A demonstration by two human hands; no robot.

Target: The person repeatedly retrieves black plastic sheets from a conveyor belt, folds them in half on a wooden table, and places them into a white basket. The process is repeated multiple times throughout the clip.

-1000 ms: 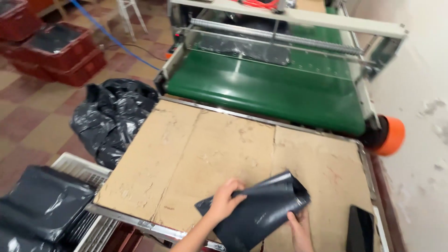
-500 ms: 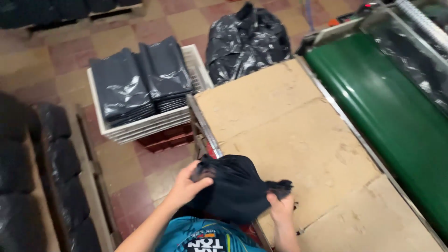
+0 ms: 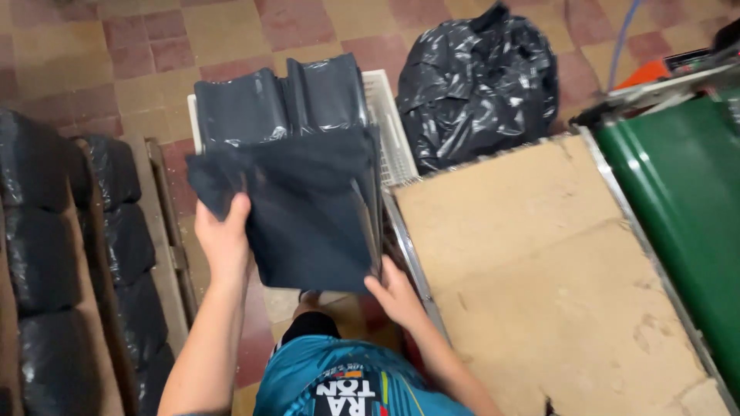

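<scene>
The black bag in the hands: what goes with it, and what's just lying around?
Goes with it:
left hand
right hand
black bag
white crate with stacked bags

Lying around:
full garbage bag
cardboard table
green conveyor belt

A flat black poly bag (image 3: 308,216) hangs in front of the chest — left hand (image 3: 223,243) grips its left edge, right hand (image 3: 397,293) pinches the bottom right corner. Behind it, two stacks of glossy black packets (image 3: 281,96) sit side by side in a white crate (image 3: 389,127). Right of the crate, a bulging black sack (image 3: 478,77) slumps on the floor, crinkled and shiny. Down the left side — a row of dark wrapped bundles (image 3: 38,223), rounded, lined up one after another.
</scene>
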